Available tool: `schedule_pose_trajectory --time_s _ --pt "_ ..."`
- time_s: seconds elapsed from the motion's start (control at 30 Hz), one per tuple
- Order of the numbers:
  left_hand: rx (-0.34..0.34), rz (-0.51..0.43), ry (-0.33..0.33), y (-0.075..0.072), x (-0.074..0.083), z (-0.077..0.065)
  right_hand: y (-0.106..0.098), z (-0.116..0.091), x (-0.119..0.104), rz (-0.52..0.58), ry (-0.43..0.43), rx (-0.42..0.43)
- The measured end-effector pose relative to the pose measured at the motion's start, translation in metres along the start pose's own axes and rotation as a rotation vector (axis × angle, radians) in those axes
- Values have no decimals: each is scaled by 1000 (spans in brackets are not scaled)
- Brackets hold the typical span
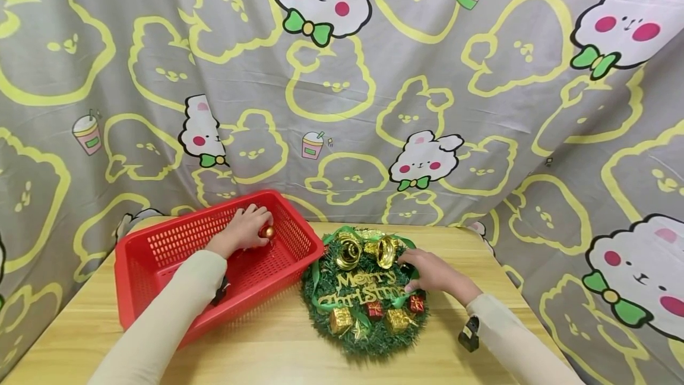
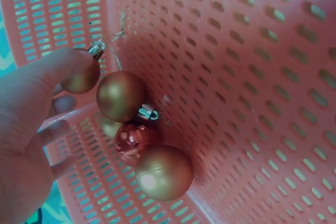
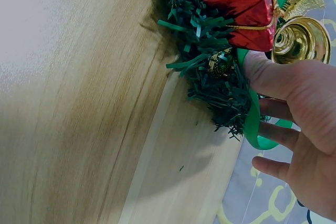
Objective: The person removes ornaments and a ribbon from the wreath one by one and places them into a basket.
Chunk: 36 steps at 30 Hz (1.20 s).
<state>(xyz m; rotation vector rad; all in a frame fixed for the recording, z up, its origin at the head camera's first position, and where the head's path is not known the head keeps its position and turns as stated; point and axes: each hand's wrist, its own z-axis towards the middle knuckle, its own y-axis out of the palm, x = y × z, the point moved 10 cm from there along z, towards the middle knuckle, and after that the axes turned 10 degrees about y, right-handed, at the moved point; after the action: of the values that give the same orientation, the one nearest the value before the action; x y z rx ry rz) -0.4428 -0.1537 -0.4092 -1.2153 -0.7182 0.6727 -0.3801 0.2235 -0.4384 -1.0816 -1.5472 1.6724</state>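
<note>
My left hand (image 1: 247,227) reaches into the red plastic basket (image 1: 160,236). Between its thumb and fingers it pinches a small gold ball ornament (image 2: 82,77) with a silver cap. Close by in the basket lie a larger gold ball (image 2: 121,96), a shiny red ball (image 2: 135,142) and another gold ball (image 2: 164,173). On the right side of a green tinsel wreath (image 1: 369,337) rests my right hand (image 1: 433,272). In the right wrist view its thumb touches the wreath near a red gift box (image 3: 244,14); the other fingers extend loosely beside a green ribbon (image 3: 253,124).
Gold "Merry Christmas" lettering (image 1: 366,287), gold bells (image 1: 350,251) and small wrapped boxes (image 1: 340,319) decorate the wreath. It lies on a wooden table (image 1: 256,343), right of the basket. Behind the table hangs a grey patterned curtain (image 1: 342,153).
</note>
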Motion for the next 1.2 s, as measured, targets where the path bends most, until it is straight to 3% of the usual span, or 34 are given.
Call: schedule_pose_trajectory --time_s 0.4,1.2 --pt "11 12 12 3 0 2 1 0 2 4 7 3" --pt "-8 36 -28 13 -9 0 2 2 5 5 6 5"
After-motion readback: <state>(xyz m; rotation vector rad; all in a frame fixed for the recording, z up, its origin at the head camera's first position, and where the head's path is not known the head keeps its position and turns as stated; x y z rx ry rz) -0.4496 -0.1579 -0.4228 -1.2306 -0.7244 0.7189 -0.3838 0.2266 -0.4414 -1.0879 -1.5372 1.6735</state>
